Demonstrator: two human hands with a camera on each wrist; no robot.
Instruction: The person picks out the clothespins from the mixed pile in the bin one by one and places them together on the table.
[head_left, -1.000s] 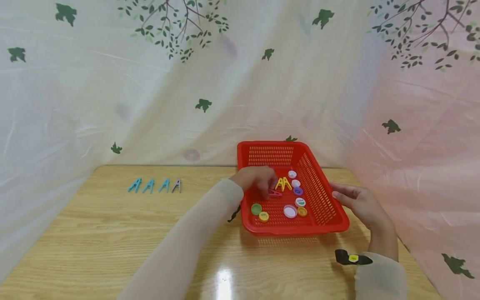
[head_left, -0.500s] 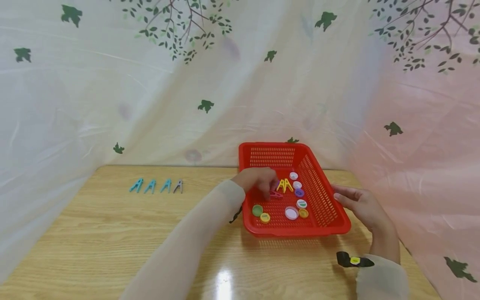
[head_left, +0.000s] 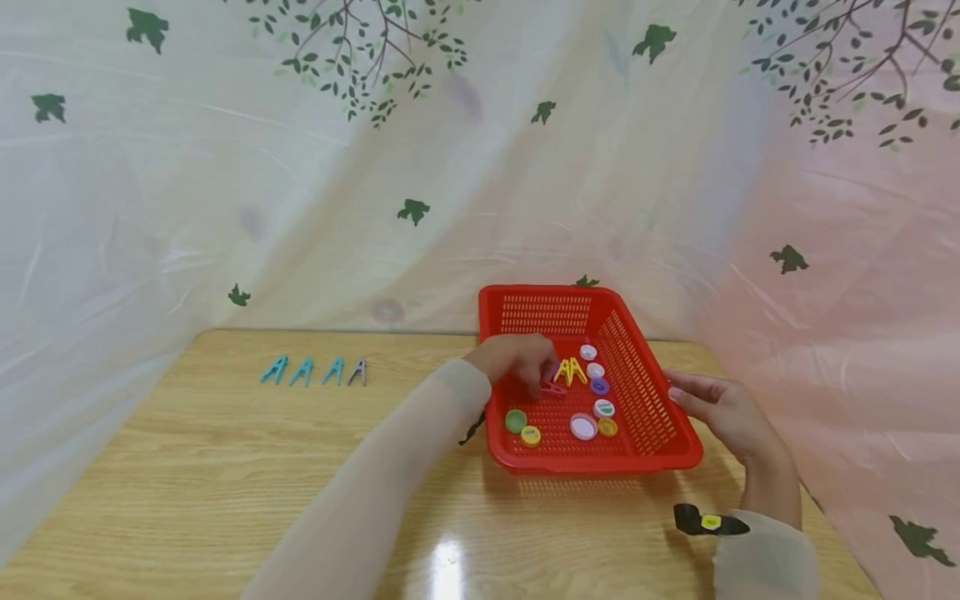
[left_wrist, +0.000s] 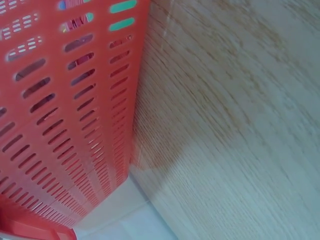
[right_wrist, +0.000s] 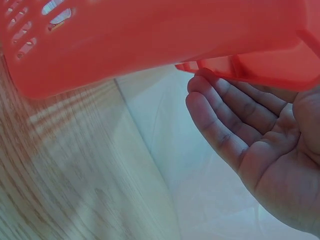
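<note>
Inside the red basket [head_left: 517, 461], my left hand [head_left: 521, 358] reaches down with bent fingers. Its fingertips pinch the near end of a pink clothespin [head_left: 553, 388], partly covered by the hand. Two yellow clothespins [head_left: 571, 371] lie just to the right, and a purple item partly shows beside the fingers. My right hand [head_left: 731, 417] holds the basket's right rim. In the right wrist view, the fingers [right_wrist: 215, 120] curl up under that rim, with their tips touching it. The left wrist view shows only the slotted basket wall [left_wrist: 65, 130] and tabletop; the left hand is out of sight there.
Several bottle caps lie on the basket floor, including a green cap [head_left: 515, 421], a yellow cap [head_left: 530, 436] and a clear-rimmed cap [head_left: 583, 427]. Left on the wooden table [head_left: 225, 467] stand three teal clothespins [head_left: 303, 372] and a grey clothespin [head_left: 357, 372] in a row. A leaf-print curtain [head_left: 337, 208] hangs behind.
The head view has shifted slightly. Both hands, the basket and the clothespins keep practically the same places relative to each other.
</note>
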